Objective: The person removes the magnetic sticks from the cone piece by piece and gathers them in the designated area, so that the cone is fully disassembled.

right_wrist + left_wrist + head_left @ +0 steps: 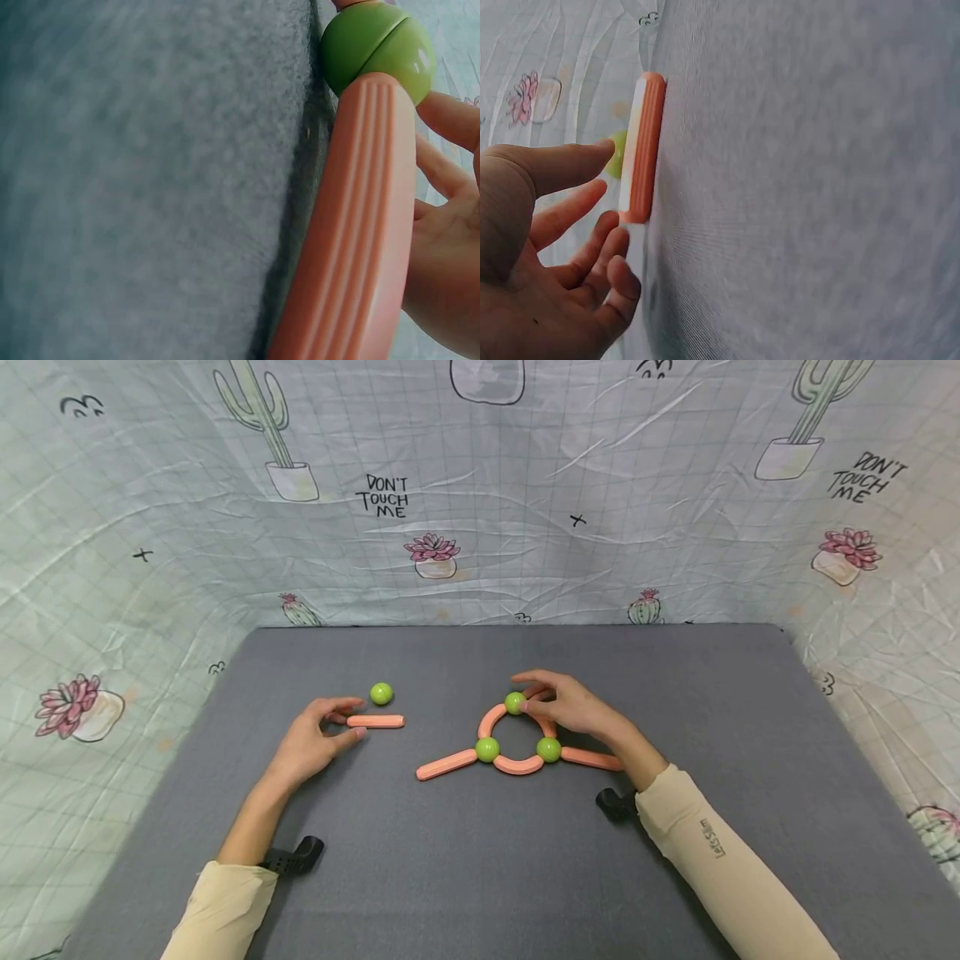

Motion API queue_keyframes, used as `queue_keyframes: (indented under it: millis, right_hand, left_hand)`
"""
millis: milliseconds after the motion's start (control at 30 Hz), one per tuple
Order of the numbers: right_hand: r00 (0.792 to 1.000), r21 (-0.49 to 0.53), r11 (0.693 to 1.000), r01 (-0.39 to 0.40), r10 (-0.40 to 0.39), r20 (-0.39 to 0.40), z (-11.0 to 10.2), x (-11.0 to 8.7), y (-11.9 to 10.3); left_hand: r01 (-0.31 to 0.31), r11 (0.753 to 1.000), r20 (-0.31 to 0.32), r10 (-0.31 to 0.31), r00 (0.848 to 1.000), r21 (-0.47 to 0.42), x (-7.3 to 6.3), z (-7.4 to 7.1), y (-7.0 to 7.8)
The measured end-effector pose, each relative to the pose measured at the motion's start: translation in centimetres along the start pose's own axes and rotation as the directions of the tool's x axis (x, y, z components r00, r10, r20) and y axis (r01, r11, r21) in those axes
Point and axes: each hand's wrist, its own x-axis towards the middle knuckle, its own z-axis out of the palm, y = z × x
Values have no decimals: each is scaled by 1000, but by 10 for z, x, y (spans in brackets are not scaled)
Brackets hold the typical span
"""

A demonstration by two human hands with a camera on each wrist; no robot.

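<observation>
Ring (518, 766), orange and green, one, on grey table (465, 868). At ring's far green ball (513, 702): right hand (572, 702). Left of ring: left hand (309, 745); loose orange rod (376, 721); loose green ball (382, 694).

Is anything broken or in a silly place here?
Nothing looks broken or spilled. One ball and one straight stick lie apart from the ring, odd ones out because the other pieces look joined. The cloth behind is wrinkled, too.

On the table (450, 860) — lone ball (382, 694) behind lone rod (378, 722), both left of ring (518, 766)
</observation>
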Motion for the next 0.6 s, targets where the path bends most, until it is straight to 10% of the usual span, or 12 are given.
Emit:
queue_keyframes:
  millis: [600]
  right_hand:
    - [974,-89,991,97,-113,-199,9,-15,-18]
  left_hand:
    - [-134,982,-21,133,991,-132,-12,29,46]
